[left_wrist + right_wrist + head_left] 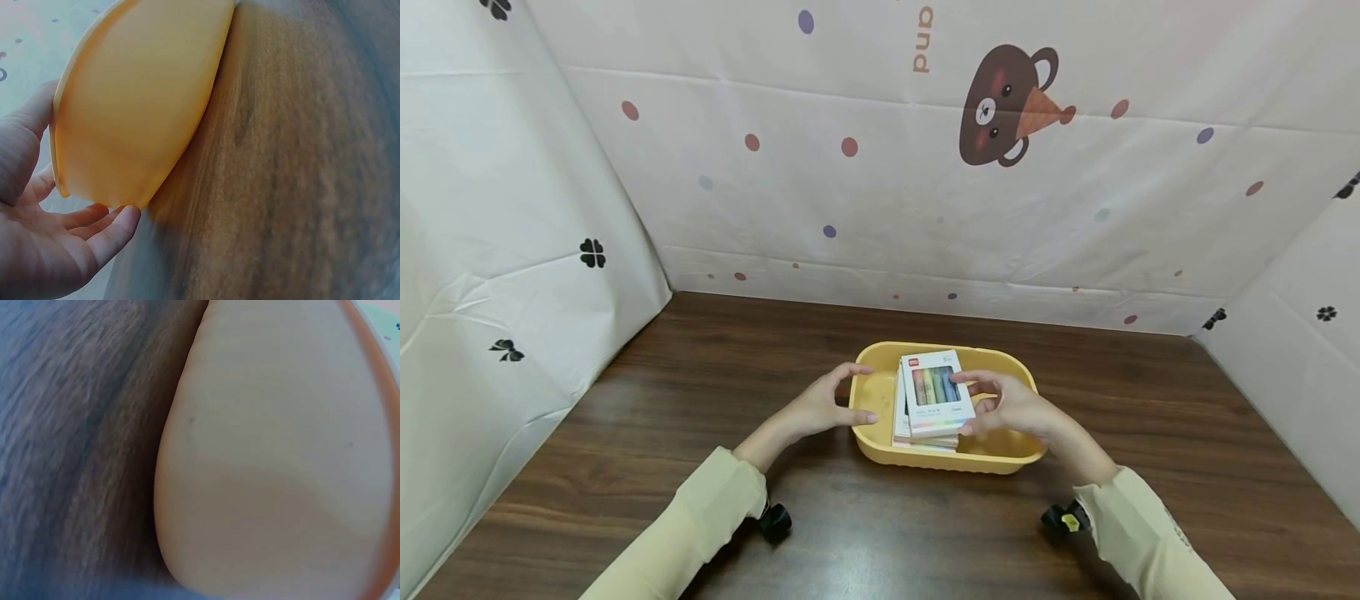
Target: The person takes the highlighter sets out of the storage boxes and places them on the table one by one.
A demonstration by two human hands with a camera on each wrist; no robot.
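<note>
A yellow plastic basin (868, 450) sits on the table. Inside it, a white box with a window onto several coloured sticks (936, 412) lies tilted on top of other white boxes (901, 429). My right hand (1011, 406) holds the upper box by its right side, index finger on the window and thumb near the lower corner. At the basin's left end, my left hand (820, 404) grips the rim, with thumb and index finger reaching over it. The left wrist view shows the left hand's fingers (115, 237) against the basin's outer wall. The right wrist view shows only basin wall and table, with the right hand hidden.
The dark wood table (760, 333) meets a white printed cloth (775, 192) at the back, and similar cloth hangs along both sides. A black wrist camera (775, 523) is worn at the left wrist and another black wrist camera (1056, 521) at the right.
</note>
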